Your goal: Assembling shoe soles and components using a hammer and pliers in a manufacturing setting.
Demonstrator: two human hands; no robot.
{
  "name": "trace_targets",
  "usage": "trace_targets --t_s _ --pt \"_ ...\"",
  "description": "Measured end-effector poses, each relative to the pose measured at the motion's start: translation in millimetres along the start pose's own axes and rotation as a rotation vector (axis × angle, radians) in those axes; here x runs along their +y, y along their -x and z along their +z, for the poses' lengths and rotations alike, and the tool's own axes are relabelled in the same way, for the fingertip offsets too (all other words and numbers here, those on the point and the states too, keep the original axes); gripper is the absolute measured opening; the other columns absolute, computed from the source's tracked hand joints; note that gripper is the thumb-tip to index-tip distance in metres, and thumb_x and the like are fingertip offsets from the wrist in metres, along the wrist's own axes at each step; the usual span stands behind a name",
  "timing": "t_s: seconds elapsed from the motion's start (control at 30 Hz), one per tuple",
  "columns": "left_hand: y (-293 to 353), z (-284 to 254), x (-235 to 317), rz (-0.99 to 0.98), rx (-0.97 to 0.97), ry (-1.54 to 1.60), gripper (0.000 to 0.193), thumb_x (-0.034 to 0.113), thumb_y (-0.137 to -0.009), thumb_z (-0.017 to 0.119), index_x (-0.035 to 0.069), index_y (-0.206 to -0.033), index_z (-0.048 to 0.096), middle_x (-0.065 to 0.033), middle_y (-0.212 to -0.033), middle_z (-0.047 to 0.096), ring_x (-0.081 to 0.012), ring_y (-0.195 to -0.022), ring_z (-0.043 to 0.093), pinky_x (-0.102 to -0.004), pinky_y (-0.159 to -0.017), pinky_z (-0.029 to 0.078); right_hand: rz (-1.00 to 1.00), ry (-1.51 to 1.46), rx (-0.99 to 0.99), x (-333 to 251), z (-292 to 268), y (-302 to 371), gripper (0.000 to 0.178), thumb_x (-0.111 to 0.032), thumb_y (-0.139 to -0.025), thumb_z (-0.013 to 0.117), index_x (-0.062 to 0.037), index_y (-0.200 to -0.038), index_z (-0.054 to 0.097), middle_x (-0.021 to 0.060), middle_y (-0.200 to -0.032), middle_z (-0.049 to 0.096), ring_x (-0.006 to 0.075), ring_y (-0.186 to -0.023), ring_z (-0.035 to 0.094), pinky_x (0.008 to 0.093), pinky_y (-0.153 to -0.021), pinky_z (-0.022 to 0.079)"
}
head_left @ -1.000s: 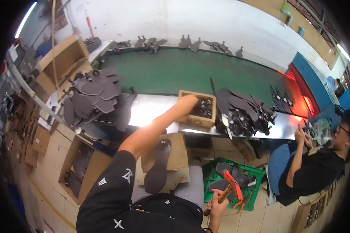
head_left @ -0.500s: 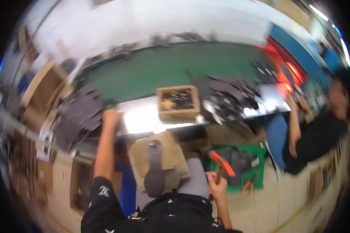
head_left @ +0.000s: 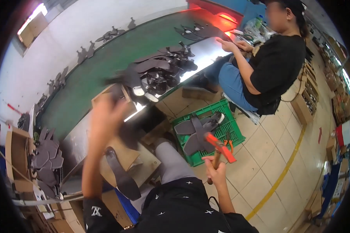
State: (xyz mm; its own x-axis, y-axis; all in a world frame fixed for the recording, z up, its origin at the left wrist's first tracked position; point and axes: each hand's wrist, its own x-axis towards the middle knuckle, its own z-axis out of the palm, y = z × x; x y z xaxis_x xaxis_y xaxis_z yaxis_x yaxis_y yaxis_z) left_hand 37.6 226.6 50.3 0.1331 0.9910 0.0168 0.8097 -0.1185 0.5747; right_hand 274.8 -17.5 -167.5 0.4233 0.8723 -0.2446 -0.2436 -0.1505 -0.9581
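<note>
My right hand (head_left: 216, 171) is closed round the wooden handle of a hammer (head_left: 221, 147) with an orange-red head, held above the floor beside the green crate. My left hand (head_left: 109, 118) is raised over the near edge of the bench, close to a small wooden box (head_left: 101, 95). Motion smears its fingers, and dark blurs next to it cannot be made out. Below it, a dark grey shoe sole (head_left: 122, 176) lies on a tan board (head_left: 147, 163) at my lap.
Ahead runs a green-topped bench (head_left: 81, 85) with a heap of dark soles (head_left: 159, 70). More grey pieces (head_left: 46, 159) are piled at left. A green crate (head_left: 231, 126) on the floor holds soles and orange-handled pliers (head_left: 229, 143). A co-worker (head_left: 276, 66) sits at right.
The view has swung to the right. My left hand has left the grey pile at left and come over beside the wooden box. The hammer stays in my right hand.
</note>
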Motion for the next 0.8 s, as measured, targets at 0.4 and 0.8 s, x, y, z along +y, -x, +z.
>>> trace_targets --t_s 0.4,0.8 --pt "-202.6 208.2 -8.5 0.412 0.358 -0.152 0.065 0.04 -0.082 0.074 -0.002 -0.128 0.056 -0.0235 -0.142 0.047 -0.04 -0.139 0.036 -0.0579 -0.109 0.03 -0.014 -0.064 0.294 28.6 -56.3 23.9 0.019 -0.017 -0.099 0.059 0.0018 -0.101 0.063 -0.0024 -0.053 0.044 0.0056 -0.038 0.037 0.0244 -0.038 0.029" --pt "-132.2 89.9 -59.2 0.574 0.312 -0.006 0.025 0.02 -0.088 0.066 0.001 -0.104 0.068 -0.0182 -0.119 0.064 -0.0353 -0.11 0.06 -0.042 -0.094 0.048 -0.12 0.011 0.167 29.3 -53.4 1.6 0.018 -0.017 -0.101 0.056 0.0006 -0.102 0.059 -0.0026 -0.052 0.041 0.0043 -0.036 0.034 0.0228 -0.035 0.029"
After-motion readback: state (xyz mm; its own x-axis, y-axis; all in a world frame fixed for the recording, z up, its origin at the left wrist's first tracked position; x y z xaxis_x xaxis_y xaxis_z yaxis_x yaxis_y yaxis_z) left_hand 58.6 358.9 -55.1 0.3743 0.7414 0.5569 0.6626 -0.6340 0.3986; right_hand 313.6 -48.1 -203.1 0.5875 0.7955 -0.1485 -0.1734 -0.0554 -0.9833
